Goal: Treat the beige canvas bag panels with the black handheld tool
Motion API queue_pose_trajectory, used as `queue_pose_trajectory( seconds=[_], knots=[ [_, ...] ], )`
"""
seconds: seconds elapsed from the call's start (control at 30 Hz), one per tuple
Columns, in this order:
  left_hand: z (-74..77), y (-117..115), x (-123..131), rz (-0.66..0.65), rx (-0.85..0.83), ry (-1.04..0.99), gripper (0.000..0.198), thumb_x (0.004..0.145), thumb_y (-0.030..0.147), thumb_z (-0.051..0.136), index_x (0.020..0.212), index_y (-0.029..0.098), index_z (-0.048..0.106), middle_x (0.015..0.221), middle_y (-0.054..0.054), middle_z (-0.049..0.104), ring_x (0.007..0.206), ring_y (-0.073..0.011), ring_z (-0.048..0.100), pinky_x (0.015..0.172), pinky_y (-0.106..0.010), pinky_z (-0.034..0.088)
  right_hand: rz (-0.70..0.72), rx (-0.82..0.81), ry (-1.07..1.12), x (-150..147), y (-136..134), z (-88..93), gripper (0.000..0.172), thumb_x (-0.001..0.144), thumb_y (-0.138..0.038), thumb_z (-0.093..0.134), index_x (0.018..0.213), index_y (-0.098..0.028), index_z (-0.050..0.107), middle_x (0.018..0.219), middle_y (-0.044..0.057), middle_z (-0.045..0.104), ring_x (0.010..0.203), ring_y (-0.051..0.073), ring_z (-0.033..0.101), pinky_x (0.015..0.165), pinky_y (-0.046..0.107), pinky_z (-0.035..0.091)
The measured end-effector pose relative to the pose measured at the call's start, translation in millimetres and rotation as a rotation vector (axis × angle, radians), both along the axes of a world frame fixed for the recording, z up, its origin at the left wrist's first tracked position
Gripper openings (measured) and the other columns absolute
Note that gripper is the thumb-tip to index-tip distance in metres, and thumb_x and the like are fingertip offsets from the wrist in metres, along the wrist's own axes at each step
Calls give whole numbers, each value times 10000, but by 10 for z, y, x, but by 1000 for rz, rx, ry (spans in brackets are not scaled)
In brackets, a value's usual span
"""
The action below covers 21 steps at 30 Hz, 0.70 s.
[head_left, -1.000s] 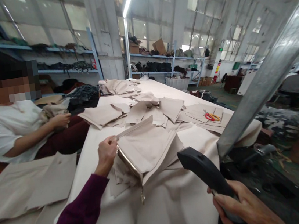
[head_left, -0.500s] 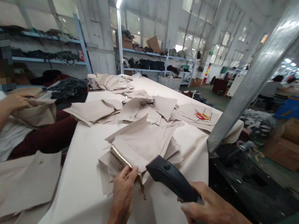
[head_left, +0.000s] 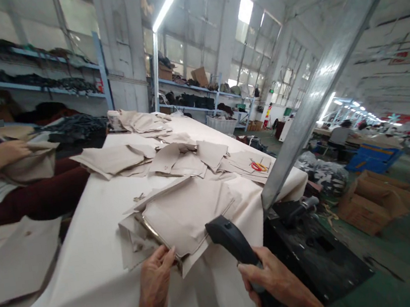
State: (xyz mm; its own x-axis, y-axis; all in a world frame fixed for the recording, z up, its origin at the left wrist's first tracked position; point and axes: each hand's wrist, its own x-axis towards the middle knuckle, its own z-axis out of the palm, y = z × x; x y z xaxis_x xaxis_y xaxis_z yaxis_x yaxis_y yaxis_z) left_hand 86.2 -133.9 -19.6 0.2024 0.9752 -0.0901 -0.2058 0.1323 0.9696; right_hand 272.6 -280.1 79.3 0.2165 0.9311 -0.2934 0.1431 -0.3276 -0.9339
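Observation:
My left hand (head_left: 156, 274) pinches the near-left edge of a beige fabric panel (head_left: 188, 209), beside a metal zipper (head_left: 150, 228) along that edge. The panel lies over a loose stack of similar beige pieces (head_left: 131, 242) on the white-covered table (head_left: 88, 271). My right hand (head_left: 268, 276) is wrapped round the grip of a black handheld tool with a curved neck (head_left: 232, 238), whose exact kind I cannot tell. Its blunt head is close to the panel's near-right edge; whether it touches the cloth is unclear.
More beige pieces (head_left: 114, 158) lie farther along the table, with red-and-yellow-handled scissors (head_left: 258, 166) on some. A slanted metal post (head_left: 299, 120) stands at the right edge. Beyond it are a black board (head_left: 314, 255) and cardboard box (head_left: 377, 198). At left, a person (head_left: 0, 162) holds cloth.
The view has turned right. The beige panel now lies flatter and its zipper is more covered. My left hand keeps its pinch, while the black tool's head has come over the panel's right edge.

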Motion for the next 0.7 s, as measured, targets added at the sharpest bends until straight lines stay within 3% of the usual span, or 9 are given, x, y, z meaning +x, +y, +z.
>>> queue_pose_trajectory(
  seconds=[0.3, 0.57, 0.7],
  knots=[
    [-122, -134, 50, 42, 10, 40, 332, 592, 437, 699, 765, 156, 667, 649, -10, 683, 660, -211, 628, 654, -283, 487, -18, 86, 27, 140, -296, -33, 282, 796, -411, 604, 723, -153, 517, 515, -54, 535, 329, 71, 458, 331, 177, 382],
    [-168, -149, 92, 82, -10, -26, 315, 578, 399, 700, 769, 149, 677, 674, -19, 695, 610, -192, 624, 621, -279, 497, -128, 113, 76, 399, -213, -176, 363, 788, -485, 605, 870, -144, 517, 586, -44, 551, 386, 76, 471, 354, 202, 418],
    [-223, -161, 119, 67, -15, -35, 308, 575, 384, 704, 772, 148, 679, 697, -33, 705, 607, -187, 628, 613, -273, 498, -178, 150, 67, 600, -129, -209, 420, 742, -532, 639, 823, -135, 528, 560, -40, 550, 377, 77, 467, 354, 213, 415]
  ],
)
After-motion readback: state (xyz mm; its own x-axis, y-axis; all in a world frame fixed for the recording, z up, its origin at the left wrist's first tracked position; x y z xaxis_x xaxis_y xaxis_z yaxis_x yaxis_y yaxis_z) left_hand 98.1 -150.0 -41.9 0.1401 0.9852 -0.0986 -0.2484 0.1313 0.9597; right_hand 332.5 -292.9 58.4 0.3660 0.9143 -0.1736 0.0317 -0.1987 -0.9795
